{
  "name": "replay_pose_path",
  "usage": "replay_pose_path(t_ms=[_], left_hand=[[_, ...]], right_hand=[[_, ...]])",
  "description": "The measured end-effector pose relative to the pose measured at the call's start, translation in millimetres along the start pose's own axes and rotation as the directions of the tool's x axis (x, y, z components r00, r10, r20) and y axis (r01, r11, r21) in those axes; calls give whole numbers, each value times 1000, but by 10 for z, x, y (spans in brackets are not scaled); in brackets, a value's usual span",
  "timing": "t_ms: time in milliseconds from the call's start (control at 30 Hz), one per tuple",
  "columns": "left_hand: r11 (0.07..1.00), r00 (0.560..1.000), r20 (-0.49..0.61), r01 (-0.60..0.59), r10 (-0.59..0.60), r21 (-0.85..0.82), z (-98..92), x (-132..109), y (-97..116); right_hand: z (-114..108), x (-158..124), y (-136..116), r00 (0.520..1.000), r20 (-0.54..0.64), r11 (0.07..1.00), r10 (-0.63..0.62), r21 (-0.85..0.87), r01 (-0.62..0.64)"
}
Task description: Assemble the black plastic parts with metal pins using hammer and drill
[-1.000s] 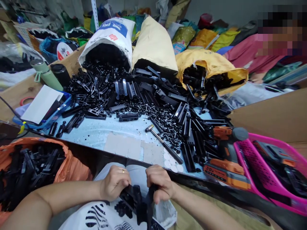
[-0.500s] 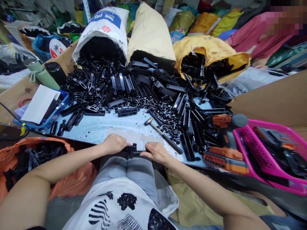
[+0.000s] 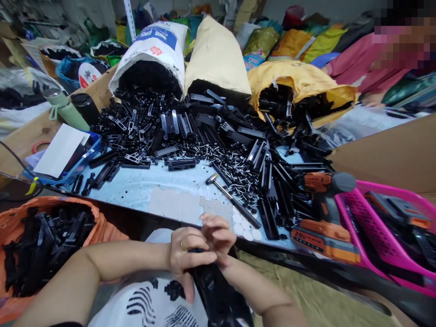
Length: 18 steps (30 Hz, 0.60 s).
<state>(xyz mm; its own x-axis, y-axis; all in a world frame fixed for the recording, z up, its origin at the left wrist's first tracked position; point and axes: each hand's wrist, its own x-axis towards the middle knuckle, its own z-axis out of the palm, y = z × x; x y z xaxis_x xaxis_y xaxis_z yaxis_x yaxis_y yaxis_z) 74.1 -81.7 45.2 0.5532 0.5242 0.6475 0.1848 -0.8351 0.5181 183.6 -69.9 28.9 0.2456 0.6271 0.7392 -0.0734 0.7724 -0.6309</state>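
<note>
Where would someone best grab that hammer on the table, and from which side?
Probably by the dark grip, from above and the near right, with the right hand. The hammer lies slanted, its head away to the left, its grip toward the table's near edge; small loose pieces crowd its far side.

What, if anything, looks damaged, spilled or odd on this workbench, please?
The yellow sack at the back right has a ragged, seemingly torn mouth. Small pins lie loose beside the hammer, pointing every way, as if spilled, though that may be deliberate.
</note>
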Motion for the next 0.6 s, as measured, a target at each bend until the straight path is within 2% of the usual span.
replay_pose_path(t_ms=[33,100,133,200,233,300,367,467,533,600], left_hand=[[997,998,-37,-52,54,62,34,8,-128],[954,979,-85,-159,186,254,51,36,-462],[911,978,-41,-177,207,372,36,54,-664],[835,992,108,-115,66,539,-34,91,-1105],[804,983,182,-101,-9,585,-82,109,-1327],[754,951,269,-64,-152,654,-184,144,-1730],[701,920,269,9,-285,713,-277,181,-2032],[634,881,210,123,-424,763,-383,250,-2250],[636,874,194,156,-445,756,-469,308,-2285],[615,872,100,252,-479,747,-623,373,-2317]], right_hand=[[-24,49,156,1000,-23,998,6,-60,-7],[-162,252,519,994,106,973,25,-231,0],[-266,402,718,982,185,937,39,-349,28],[-495,772,1120,952,307,802,9,-571,177],[-601,978,1311,944,327,724,52,-663,190],[-768,1398,1654,943,303,552,137,-814,181],[-869,1791,1940,936,261,377,237,-913,159],[-949,2272,2280,895,196,166,400,-976,140],[-986,2502,2446,867,164,110,471,-986,127],[-1015,2658,2548,852,163,115,497,-986,121]])
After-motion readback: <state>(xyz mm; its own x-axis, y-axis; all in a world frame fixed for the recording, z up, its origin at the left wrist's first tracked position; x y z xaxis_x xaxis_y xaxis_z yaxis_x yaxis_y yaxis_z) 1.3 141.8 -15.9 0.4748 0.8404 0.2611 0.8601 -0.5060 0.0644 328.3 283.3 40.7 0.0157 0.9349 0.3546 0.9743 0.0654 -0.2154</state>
